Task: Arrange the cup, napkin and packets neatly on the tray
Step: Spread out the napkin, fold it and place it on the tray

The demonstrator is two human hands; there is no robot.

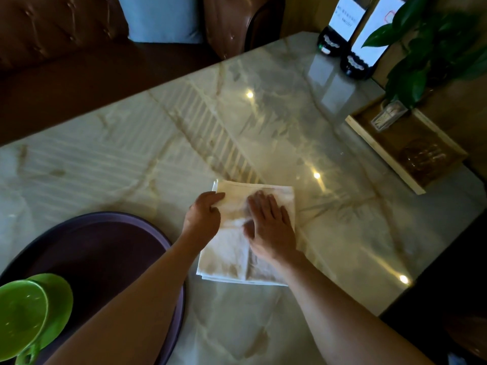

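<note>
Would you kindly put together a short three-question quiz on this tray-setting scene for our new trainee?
1. True or false: the napkin already lies on the purple tray.
2. Which hand lies flat on the napkin? A) the left hand B) the right hand
3. Fill in: the green cup sits on a green ____ on the tray.

Key
1. False: it lies on the marble table, beside the tray.
2. B; the left hand pinches the napkin's far left corner.
3. saucer
</note>
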